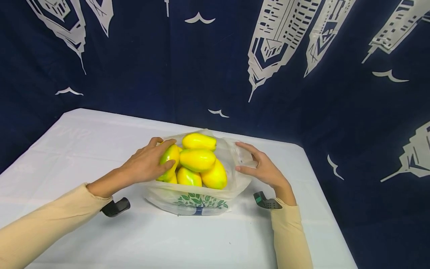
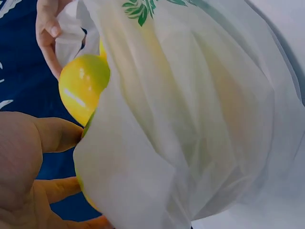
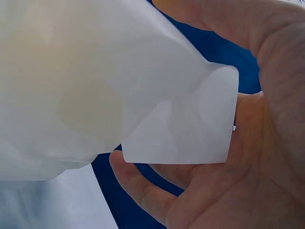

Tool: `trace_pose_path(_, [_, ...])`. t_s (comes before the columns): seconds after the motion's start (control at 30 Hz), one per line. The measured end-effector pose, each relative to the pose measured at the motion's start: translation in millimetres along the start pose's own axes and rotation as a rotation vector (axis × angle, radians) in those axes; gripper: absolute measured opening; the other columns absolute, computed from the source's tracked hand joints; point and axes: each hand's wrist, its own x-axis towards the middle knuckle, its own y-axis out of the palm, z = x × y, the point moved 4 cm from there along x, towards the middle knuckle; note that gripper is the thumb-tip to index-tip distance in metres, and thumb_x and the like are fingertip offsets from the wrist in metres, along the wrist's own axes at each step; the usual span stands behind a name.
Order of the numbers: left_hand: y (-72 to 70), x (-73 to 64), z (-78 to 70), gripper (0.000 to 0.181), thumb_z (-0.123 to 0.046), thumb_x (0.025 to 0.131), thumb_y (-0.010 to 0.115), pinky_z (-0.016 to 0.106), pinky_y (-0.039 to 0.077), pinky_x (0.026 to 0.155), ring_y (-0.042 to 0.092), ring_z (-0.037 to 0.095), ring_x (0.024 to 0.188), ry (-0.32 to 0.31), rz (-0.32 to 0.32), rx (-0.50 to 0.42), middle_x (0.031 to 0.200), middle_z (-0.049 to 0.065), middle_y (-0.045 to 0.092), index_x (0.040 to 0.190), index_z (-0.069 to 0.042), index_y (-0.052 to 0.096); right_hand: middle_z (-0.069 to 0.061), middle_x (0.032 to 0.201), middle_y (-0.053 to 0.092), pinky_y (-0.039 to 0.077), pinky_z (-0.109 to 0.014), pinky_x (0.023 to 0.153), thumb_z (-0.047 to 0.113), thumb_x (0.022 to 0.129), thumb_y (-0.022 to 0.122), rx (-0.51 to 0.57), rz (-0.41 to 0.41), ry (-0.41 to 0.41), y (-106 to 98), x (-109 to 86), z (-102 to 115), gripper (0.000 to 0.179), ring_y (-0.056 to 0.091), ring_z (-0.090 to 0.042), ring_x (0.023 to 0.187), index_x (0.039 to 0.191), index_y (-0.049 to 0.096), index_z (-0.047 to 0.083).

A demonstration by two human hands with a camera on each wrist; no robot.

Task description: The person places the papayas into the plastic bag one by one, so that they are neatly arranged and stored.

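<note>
A whitish plastic bag (image 1: 158, 194) with a green-and-blue tree print sits on the table, its mouth wide and facing up. Several glossy yellow mangoes (image 1: 197, 160), tinged green, are heaped inside. My left hand (image 1: 149, 158) grips the leftmost mango (image 1: 172, 155) with thumb and fingers spread over it; in the left wrist view the bag's side (image 2: 143, 167) covers part of that fruit. On the other side, my right hand (image 1: 263, 168) holds the bag's right edge, the loose flap (image 3: 190, 119) lying between thumb and fingers.
A white cloth covers the table (image 1: 100, 239). Behind and to the right hangs a dark blue curtain (image 1: 208, 67) printed with white buildings and birds. Black wrist devices (image 1: 115, 207) are strapped on both forearms, below the beige sleeves' cuffs.
</note>
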Motion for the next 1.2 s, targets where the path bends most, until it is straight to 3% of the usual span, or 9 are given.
trace_pose_path(0.23, [-4.4, -1.7, 5.2, 0.063, -0.029, 0.098, 0.061, 0.069, 0.05, 0.089, 0.052, 0.048, 0.123, 0.013, -0.02, 0.012, 0.149, 0.027, 0.042, 0.153, -0.009, 0.038, -0.002, 0.161, 0.035, 0.027, -0.062, 0.119, 0.019, 0.085, 0.08, -0.002, 0.002, -0.019, -1.5, 1.0, 1.2, 0.077, 0.029, -0.03, 0.151, 0.152, 0.042, 0.022])
trace_pose_path(0.5, [-1.9, -6.0, 10.8, 0.065, -0.034, 0.099, 0.06, 0.074, 0.046, 0.091, 0.049, 0.051, 0.127, 0.002, -0.019, 0.003, 0.152, 0.026, 0.038, 0.155, -0.01, 0.036, -0.003, 0.161, 0.035, 0.024, -0.063, 0.12, 0.018, 0.086, 0.08, -0.013, 0.0, -0.031, -0.6, 0.5, 3.3, 0.077, 0.029, -0.03, 0.151, 0.153, 0.042, 0.022])
trace_pose_path(0.73, [-6.9, -10.1, 16.4, 0.066, -0.038, 0.1, 0.058, 0.076, 0.045, 0.091, 0.045, 0.054, 0.129, -0.022, -0.058, 0.011, 0.153, 0.028, 0.037, 0.154, -0.009, 0.036, -0.001, 0.161, 0.036, 0.036, -0.059, 0.115, 0.016, 0.086, 0.08, 0.007, -0.002, -0.049, -2.8, -0.9, 8.5, 0.078, 0.038, -0.03, 0.146, 0.153, 0.042, 0.025])
trace_pose_path(1.2, [-11.3, -13.7, 14.4, 0.066, -0.038, 0.1, 0.057, 0.076, 0.043, 0.093, 0.044, 0.051, 0.132, -0.018, -0.086, -0.006, 0.153, 0.026, 0.038, 0.155, -0.009, 0.036, 0.002, 0.158, 0.039, 0.046, -0.05, 0.107, 0.015, 0.087, 0.078, -0.018, -0.003, -0.085, -9.2, -10.7, 15.6, 0.076, 0.048, -0.026, 0.137, 0.153, 0.041, 0.027])
